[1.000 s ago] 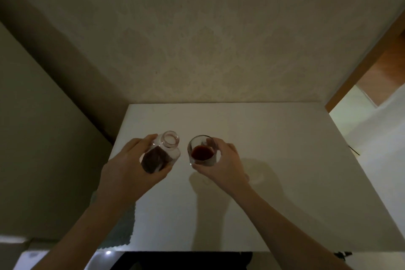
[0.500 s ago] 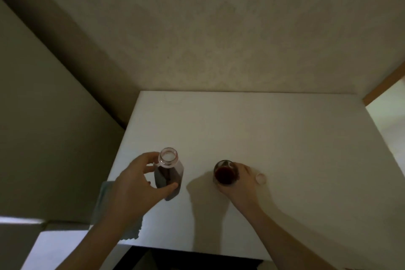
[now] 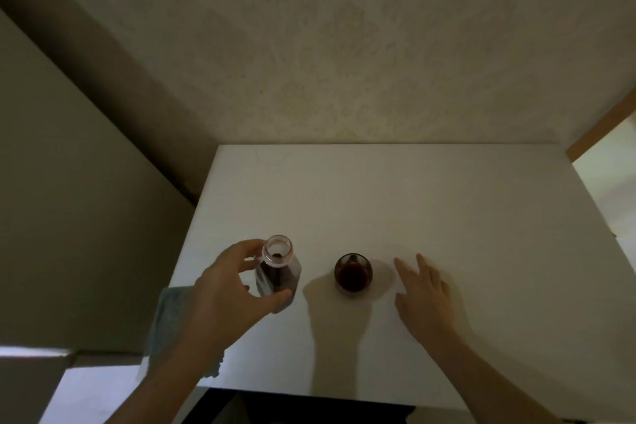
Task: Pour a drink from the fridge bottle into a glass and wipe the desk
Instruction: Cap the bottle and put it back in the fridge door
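Two bare forearms come up from the bottom of the frame, and nearest the desk's front-left corner a pale blue-grey cloth (image 3: 168, 320) lies half over the edge, partly hidden behind the left wrist. Just beyond it the left hand (image 3: 229, 293) is wrapped around the clear plastic bottle of dark drink (image 3: 277, 272), thumb in front, fingers round the back. That bottle stands upright now, long axis vertical, open uncapped mouth pointing straight up at the camera, where a second ago it was tipped toward the glass. On the other side the right hand (image 3: 425, 289) has let go: a moment back it was cupping the small clear glass of dark red drink (image 3: 353, 273), and now it lies with fingers spread on the white desk top (image 3: 430, 196), just right of the glass, gripping nothing. A small pale cap seen beside that hand half a second ago is out of sight here, likely under the palm. The glass stands alone and upright, between the two hands, well filled. By my reading the pour is done; capping the bottle and wiping with that cloth remain. Past the desk, patterned beige wallpaper (image 3: 344, 62) closes the view.
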